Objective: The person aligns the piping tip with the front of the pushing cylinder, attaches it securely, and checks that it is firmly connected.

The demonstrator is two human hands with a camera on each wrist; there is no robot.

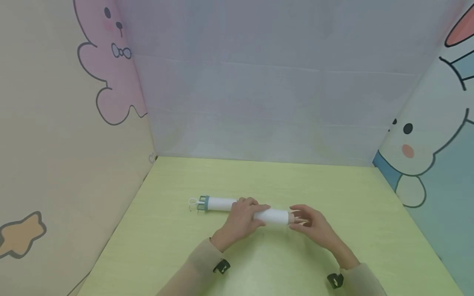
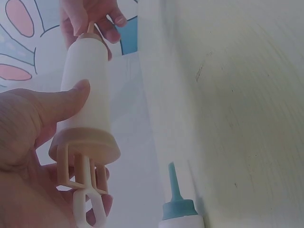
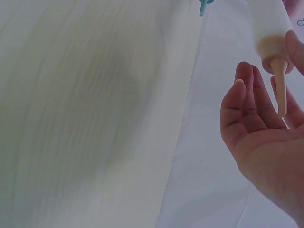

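Note:
My left hand (image 1: 244, 218) grips the white barrel of an icing syringe (image 1: 275, 216) with beige end caps. Its thumb lies along the barrel in the left wrist view, above a flared beige collar (image 2: 85, 142) and a white pull ring (image 2: 89, 206). At the other end my right hand (image 1: 314, 226) curls loosely around the beige nozzle cap (image 3: 274, 54). One digit touches the cap there, while other fingertips stand apart from it beside the tapered nozzle (image 3: 280, 92). A second icing syringe (image 1: 221, 204), white with teal ends, lies on the table behind my left hand.
The yellow-green table (image 1: 259, 181) meets a pale back wall (image 1: 259, 102). Side walls printed with cartoon animals stand left and right. Small black devices (image 1: 222, 266) are worn at both wrists.

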